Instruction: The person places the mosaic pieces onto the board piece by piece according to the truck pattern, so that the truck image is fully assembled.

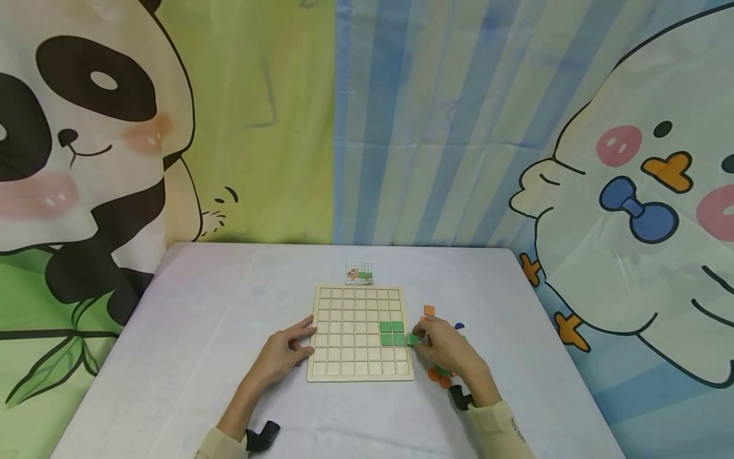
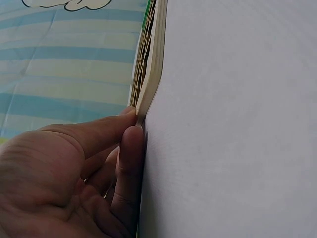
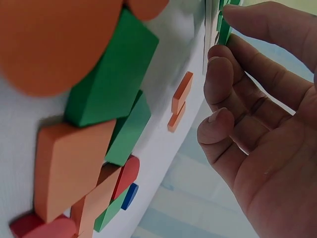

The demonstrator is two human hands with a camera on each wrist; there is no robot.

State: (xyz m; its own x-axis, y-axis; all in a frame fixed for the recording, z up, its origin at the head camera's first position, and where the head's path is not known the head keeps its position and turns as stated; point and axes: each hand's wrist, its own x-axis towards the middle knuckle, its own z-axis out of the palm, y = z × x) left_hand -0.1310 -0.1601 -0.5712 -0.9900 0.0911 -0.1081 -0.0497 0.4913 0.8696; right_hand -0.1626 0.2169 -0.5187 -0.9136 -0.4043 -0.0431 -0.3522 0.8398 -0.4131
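A pale wooden grid board [image 1: 344, 373] lies on the white table, with several green square tiles [image 1: 392, 333] set in cells at its right side. My left hand [image 1: 279, 352] rests at the board's left edge, index finger and thumb touching it; in the left wrist view, the fingertips [image 2: 130, 111] meet the board's corner [image 2: 151, 89]. On the other side, my right hand [image 1: 450, 349] pinches a green square tile [image 1: 412, 340] at the right edge. The right wrist view shows that tile [image 3: 225, 32] between thumb and index finger, its other fingers curled.
Loose pieces lie to the right, partly under my right hand: orange round pieces [image 1: 434, 375], an orange square [image 1: 429, 310] and a blue piece [image 1: 459, 326]. Red pieces [image 3: 128, 174] and green blocks [image 3: 111, 74] show close up. A small picture card [image 1: 359, 273] lies behind the board.
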